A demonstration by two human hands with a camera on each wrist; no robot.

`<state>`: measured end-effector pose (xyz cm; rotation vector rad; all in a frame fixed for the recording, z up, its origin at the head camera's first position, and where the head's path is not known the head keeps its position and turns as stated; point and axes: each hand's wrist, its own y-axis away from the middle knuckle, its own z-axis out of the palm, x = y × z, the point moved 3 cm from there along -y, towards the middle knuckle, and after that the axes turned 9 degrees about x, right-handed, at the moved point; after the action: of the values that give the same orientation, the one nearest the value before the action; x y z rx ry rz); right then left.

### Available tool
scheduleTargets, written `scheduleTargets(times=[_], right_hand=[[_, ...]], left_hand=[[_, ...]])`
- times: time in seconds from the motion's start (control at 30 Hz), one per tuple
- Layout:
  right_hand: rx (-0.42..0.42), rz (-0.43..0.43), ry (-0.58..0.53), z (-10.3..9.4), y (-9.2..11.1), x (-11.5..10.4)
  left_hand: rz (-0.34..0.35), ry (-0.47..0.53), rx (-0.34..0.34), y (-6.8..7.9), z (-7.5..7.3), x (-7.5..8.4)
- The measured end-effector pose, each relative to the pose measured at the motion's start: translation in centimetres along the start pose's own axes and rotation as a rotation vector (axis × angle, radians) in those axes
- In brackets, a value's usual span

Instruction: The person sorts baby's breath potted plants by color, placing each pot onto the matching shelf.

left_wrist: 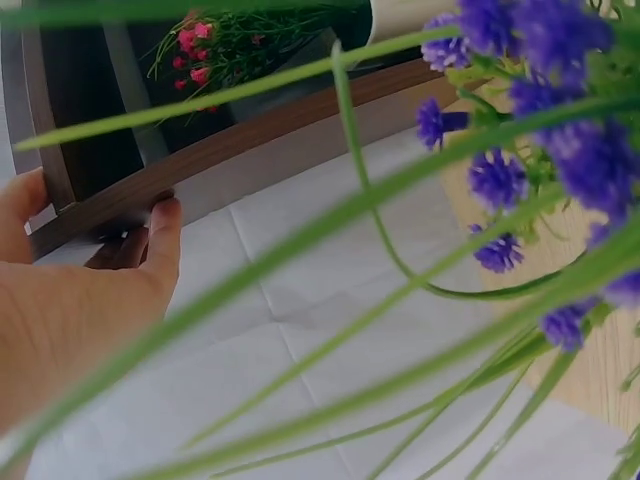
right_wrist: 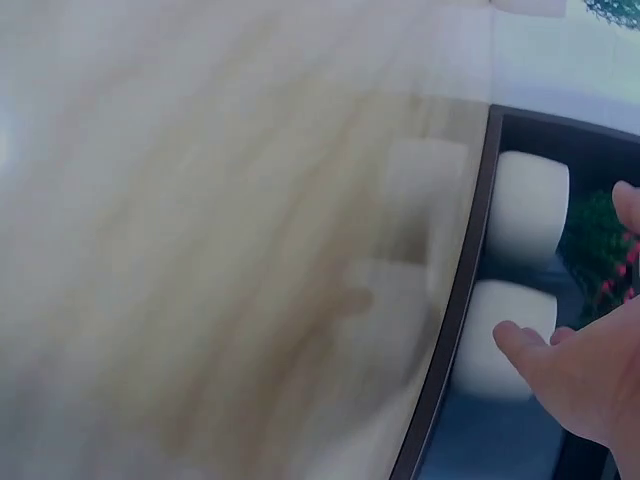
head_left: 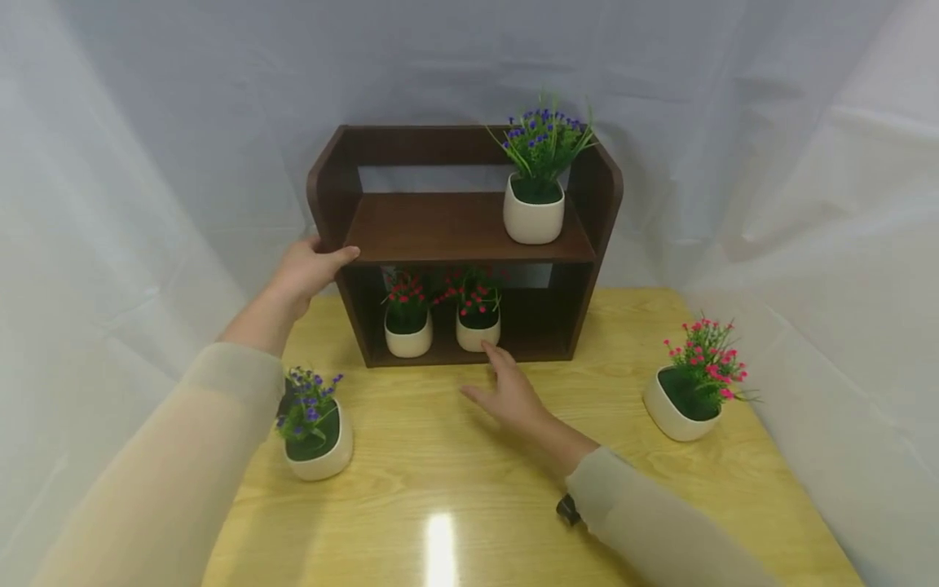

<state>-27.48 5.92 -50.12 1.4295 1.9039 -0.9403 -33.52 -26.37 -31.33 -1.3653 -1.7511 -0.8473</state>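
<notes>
Left hand (head_left: pixel 301 273): grasps the brown shelf (head_left: pixel 603 196) by its left side, with thumb over the upper board (head_left: pixel 429 228).
Right hand (head_left: pixel 513 395): unclenched, at the front of the middle red-flowered pot (head_left: pixel 469 330) with fingers extended; contact unclear.
Pot position: on the lower board (head_left: pixel 531 342), just right of another red-flowered pot (head_left: pixel 408 340).

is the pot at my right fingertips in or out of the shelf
In: the white pot stands inside the shelf, on its lower level, beside another pot.

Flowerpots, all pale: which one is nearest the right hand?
The right-hand red-flowered pot on the lower shelf: the right hand is just at its front, while its left neighbour, like the rest, stands farther off.
</notes>
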Motion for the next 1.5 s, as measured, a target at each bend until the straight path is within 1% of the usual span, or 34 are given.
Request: scheduleTargets(times=[0.13, 0.2, 0.3, 0.37, 0.5, 0.57, 0.67, 0.8, 0.97, 1.23, 1.37, 1.5], right_hand=[[-0.015, 0.015, 0.004, -1.9, 1.7, 1.4], [-0.003, 0.019, 0.01, -2.9, 2.5, 1.9], [0.02, 0.037, 0.012, -4.4, 3.5, 2.8], [0.029, 0.056, -0.01, -5.3, 4.1, 3.5], [0.049, 0.123, -0.089, -6.7, 5.3, 5.0], [0.068, 0.162, -0.111, -7.3, 6.0, 5.7], [0.095, 0.198, -0.121, -8.5, 7.3, 6.7], [0.112, 0.247, -0.118, -10.5, 9.3, 8.1], [0.099, 0.311, -0.076, -13.5, 11.0, 9.2], [0.087, 0.27, 0.054, -18.2, 13.2, 10.7], [0.089, 0.287, 0.117, -20.2, 14.1, 11.4], [0.075, 0.308, 0.214, -21.8, 14.9, 12.1]], left_hand=[[0.009, -0.002, 0.038, 0.1, -0.1, 0.2], [0.019, 0.001, 0.06, 0.1, -0.2, 0.3], [0.034, -0.001, 0.075, 0.0, -0.2, 0.5], [0.039, -0.005, 0.074, -0.2, -0.2, 0.5], [0.045, -0.005, 0.065, -0.2, -0.2, 0.4], [0.049, -0.005, 0.066, -0.3, -0.2, 0.3], [0.049, -0.035, 0.064, -0.3, -0.2, 0.2], [0.045, -0.067, 0.049, -0.2, -0.1, 0.1], [0.034, -0.059, 0.029, -0.2, -0.1, 0.1], [0.026, -0.061, 0.025, -0.3, -0.2, -0.1], [0.023, -0.057, 0.02, -0.1, -0.2, 0.0], [0.027, -0.055, 0.02, -0.1, -0.1, 0.0]])
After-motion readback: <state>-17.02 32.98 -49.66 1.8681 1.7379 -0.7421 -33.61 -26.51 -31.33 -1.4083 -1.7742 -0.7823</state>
